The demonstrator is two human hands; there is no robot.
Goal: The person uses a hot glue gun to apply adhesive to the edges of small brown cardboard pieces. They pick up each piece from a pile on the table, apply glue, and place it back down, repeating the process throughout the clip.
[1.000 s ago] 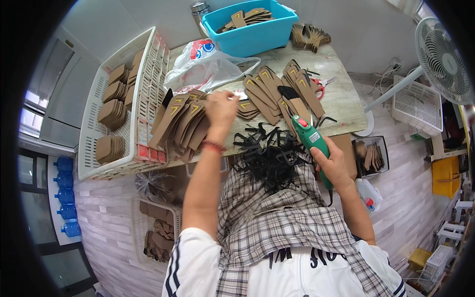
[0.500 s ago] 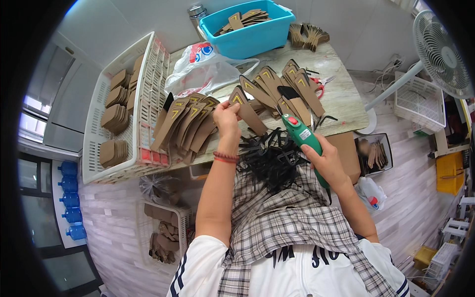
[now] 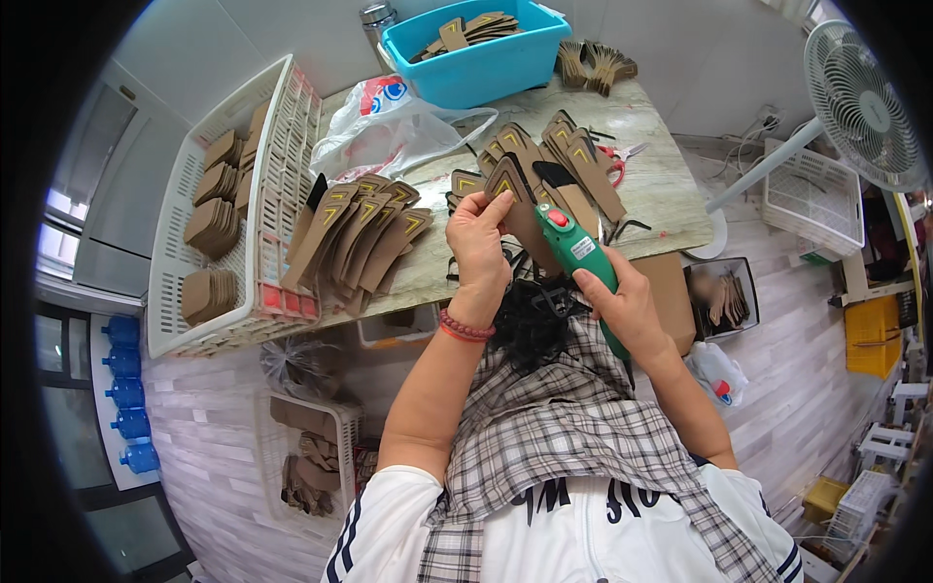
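My left hand (image 3: pixel 478 243) pinches a flat brown strip (image 3: pixel 530 228) with a wide, black-edged end and a yellow chevron. My right hand (image 3: pixel 630 303) is wrapped round a green handheld electric cutter (image 3: pixel 581 255) with a red button. The cutter's head lies close against the strip's right side; its blade and any contact are hidden. Below, a tangle of black trimmings (image 3: pixel 530 325) rests on my checked apron (image 3: pixel 573 428). Similar strips lie in a left pile (image 3: pixel 364 238) and a right pile (image 3: pixel 575 160) on the table.
A white crate (image 3: pixel 282 185) of stacked brown pieces stands left. Behind are a plastic bag (image 3: pixel 374 131), a blue bin (image 3: pixel 476 63) of strips and a steel flask (image 3: pixel 377 24). Red-handled scissors (image 3: pixel 618 173) lie right of the strips. A fan (image 3: pixel 860 107) stands at far right.
My left hand has moved right with a brown strip, bringing it up to the cutter. The right hand and cutter have shifted slightly left and down. The black trimmings appear lower and more bunched.
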